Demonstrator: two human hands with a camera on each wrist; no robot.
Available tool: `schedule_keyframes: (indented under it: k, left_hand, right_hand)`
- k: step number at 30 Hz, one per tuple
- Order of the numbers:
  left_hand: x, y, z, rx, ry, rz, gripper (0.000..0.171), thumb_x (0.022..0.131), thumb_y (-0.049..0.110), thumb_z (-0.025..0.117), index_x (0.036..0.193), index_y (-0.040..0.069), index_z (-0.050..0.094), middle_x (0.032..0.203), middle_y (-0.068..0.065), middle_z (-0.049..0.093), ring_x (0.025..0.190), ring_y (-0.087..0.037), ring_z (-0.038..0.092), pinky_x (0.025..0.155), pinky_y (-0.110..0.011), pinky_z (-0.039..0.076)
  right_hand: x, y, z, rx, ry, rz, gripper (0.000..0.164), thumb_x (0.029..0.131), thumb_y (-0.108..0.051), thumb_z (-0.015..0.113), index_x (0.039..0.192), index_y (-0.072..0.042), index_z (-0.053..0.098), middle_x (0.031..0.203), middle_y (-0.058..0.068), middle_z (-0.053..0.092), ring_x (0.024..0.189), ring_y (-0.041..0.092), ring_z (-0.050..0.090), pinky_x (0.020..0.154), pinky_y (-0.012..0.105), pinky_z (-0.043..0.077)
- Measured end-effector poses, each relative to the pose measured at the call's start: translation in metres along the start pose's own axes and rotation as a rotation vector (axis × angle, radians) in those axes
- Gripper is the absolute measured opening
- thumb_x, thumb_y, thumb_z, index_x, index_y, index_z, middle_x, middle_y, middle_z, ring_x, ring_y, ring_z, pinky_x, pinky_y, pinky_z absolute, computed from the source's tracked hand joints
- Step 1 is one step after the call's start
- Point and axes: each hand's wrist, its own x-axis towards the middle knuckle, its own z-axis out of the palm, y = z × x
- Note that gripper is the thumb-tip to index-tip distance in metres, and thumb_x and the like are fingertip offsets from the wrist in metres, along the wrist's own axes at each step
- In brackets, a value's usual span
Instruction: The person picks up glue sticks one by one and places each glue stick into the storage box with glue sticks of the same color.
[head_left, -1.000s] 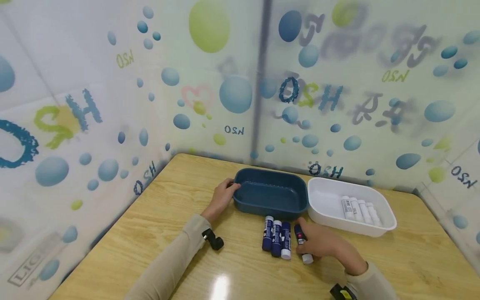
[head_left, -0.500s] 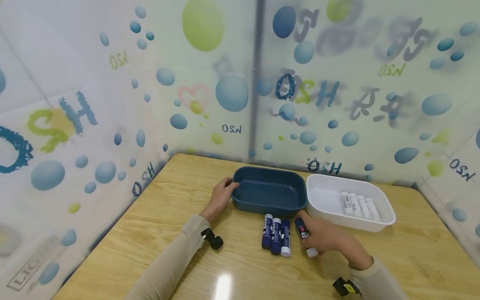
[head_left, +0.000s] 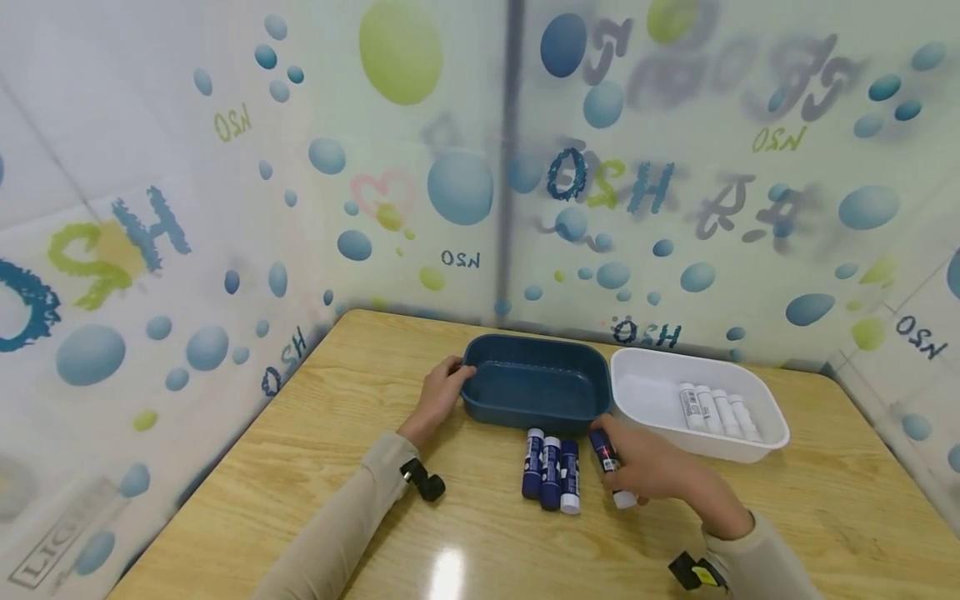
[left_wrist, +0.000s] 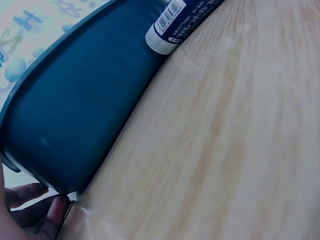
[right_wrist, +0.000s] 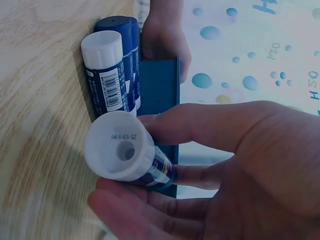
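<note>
My right hand (head_left: 656, 471) pinches a dark blue glue stick (head_left: 604, 450) between thumb and fingers, its white end toward me. The right wrist view shows the hollow white end of this glue stick (right_wrist: 120, 145) up close. To its left lie three more blue glue sticks (head_left: 551, 473) side by side on the table, just in front of a dark blue bin (head_left: 536, 417). My left hand (head_left: 437, 393) holds the left end of that bin, thumb at the rim. In the left wrist view, fingers of the left hand (left_wrist: 37, 212) touch its lower corner.
A white bin (head_left: 701, 437) stands against the blue bin's right side, with several white glue sticks (head_left: 720, 411) lying in it. Behind the wooden table (head_left: 360, 358) hangs a printed curtain (head_left: 480, 183), which also runs along the left side.
The right hand has shifted slightly right with the glue stick, whose white end has swung right. The left hand and bins hold their places; the view has shifted a little.
</note>
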Motion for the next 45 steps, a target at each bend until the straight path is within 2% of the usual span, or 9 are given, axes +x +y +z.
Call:
schedule_keyframes:
  k: [6, 14, 21, 28, 35, 41, 45]
  left_hand:
    - [-0.001, -0.001, 0.000, -0.002, 0.000, -0.001, 0.047, 0.103, 0.039, 0.056, 0.140, 0.011, 0.060, 0.139, -0.013, 0.063, 0.128, -0.031, 0.060, 0.108, -0.052, 0.049]
    - [0.001, 0.002, 0.002, 0.018, 0.017, -0.011, 0.047, 0.103, 0.040, 0.055, 0.139, 0.010, 0.061, 0.137, -0.014, 0.064, 0.125, -0.032, 0.061, 0.106, -0.052, 0.050]
    - [0.005, 0.005, 0.002, 0.009, 0.026, -0.012, 0.048, 0.103, 0.042, 0.055, 0.139, 0.011, 0.061, 0.138, -0.012, 0.064, 0.126, -0.032, 0.061, 0.107, -0.051, 0.049]
    - [0.005, 0.004, 0.002, 0.018, 0.013, -0.021, 0.050, 0.103, 0.041, 0.055, 0.140, 0.009, 0.059, 0.139, -0.014, 0.063, 0.127, -0.032, 0.060, 0.107, -0.051, 0.049]
    - [0.002, 0.005, 0.001, 0.020, 0.023, -0.016, 0.050, 0.103, 0.040, 0.054, 0.141, 0.008, 0.059, 0.140, -0.015, 0.062, 0.129, -0.033, 0.060, 0.108, -0.052, 0.049]
    - [0.001, 0.004, 0.001, 0.027, 0.017, -0.014, 0.052, 0.103, 0.041, 0.054, 0.142, 0.008, 0.058, 0.141, -0.016, 0.062, 0.128, -0.033, 0.060, 0.108, -0.052, 0.049]
    - [0.001, 0.004, 0.001, 0.024, 0.015, -0.012, 0.051, 0.103, 0.040, 0.055, 0.142, 0.008, 0.059, 0.141, -0.016, 0.062, 0.128, -0.034, 0.060, 0.108, -0.053, 0.048]
  right_hand:
    - [-0.001, -0.001, 0.000, -0.012, 0.005, 0.001, 0.069, 0.088, -0.007, 0.078, 0.147, -0.010, 0.042, 0.133, 0.022, 0.056, 0.075, 0.020, 0.064, 0.051, 0.034, 0.057]
    - [-0.001, -0.003, -0.001, -0.057, -0.019, 0.024, 0.065, 0.090, -0.009, 0.076, 0.147, -0.010, 0.044, 0.126, 0.018, 0.060, 0.065, 0.019, 0.064, 0.053, 0.034, 0.056]
    - [0.002, -0.002, -0.003, -0.070, -0.072, 0.008, 0.057, 0.092, -0.011, 0.074, 0.142, -0.015, 0.046, 0.098, 0.010, 0.062, 0.061, 0.021, 0.063, 0.054, 0.034, 0.055]
    - [0.001, -0.002, -0.005, -0.058, -0.077, 0.010, 0.061, 0.092, -0.011, 0.074, 0.145, -0.014, 0.043, 0.102, 0.011, 0.061, 0.066, 0.020, 0.063, 0.055, 0.035, 0.057]
    - [0.000, -0.005, -0.007, -0.095, -0.034, -0.009, 0.064, 0.093, -0.011, 0.073, 0.148, -0.012, 0.042, 0.103, 0.011, 0.062, 0.066, 0.019, 0.062, 0.055, 0.033, 0.056]
    - [-0.002, -0.007, -0.009, -0.079, -0.016, -0.027, 0.066, 0.092, -0.010, 0.073, 0.150, -0.010, 0.041, 0.119, 0.013, 0.060, 0.080, 0.019, 0.061, 0.057, 0.033, 0.058]
    - [-0.005, -0.006, -0.011, -0.068, -0.012, -0.060, 0.066, 0.092, -0.010, 0.073, 0.150, -0.009, 0.041, 0.110, 0.011, 0.063, 0.075, 0.019, 0.062, 0.056, 0.033, 0.057]
